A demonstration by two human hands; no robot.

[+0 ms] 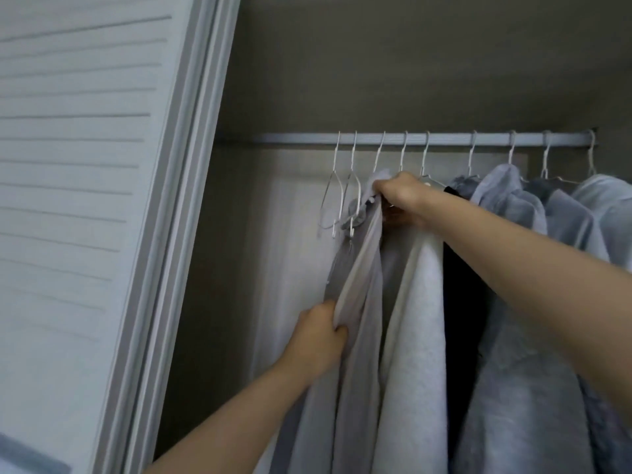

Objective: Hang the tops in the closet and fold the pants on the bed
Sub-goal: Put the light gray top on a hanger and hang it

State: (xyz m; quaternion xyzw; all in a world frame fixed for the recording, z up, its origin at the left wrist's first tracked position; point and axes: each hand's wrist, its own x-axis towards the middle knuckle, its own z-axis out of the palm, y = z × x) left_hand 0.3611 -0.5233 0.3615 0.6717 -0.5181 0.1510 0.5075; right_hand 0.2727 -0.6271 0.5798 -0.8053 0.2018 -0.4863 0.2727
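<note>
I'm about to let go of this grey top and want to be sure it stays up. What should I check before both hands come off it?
1. Hanger hook over the closet rod: ok for the row of hooks seen on it; which hook carries this top cannot tell.
2. Right hand grips the collar end of the grey top: ok.
3. Left hand pinches a fold lower down: ok, the cloth hangs straight between the hands.
4. Top seated on both hanger shoulders: cannot tell, the right hand and cloth hide it.
5. Empty wire hangers beside the collar: not ok, they touch the cloth and may snag.
6. Room beside the neighbouring white garment: not ok, pressed close.
</note>
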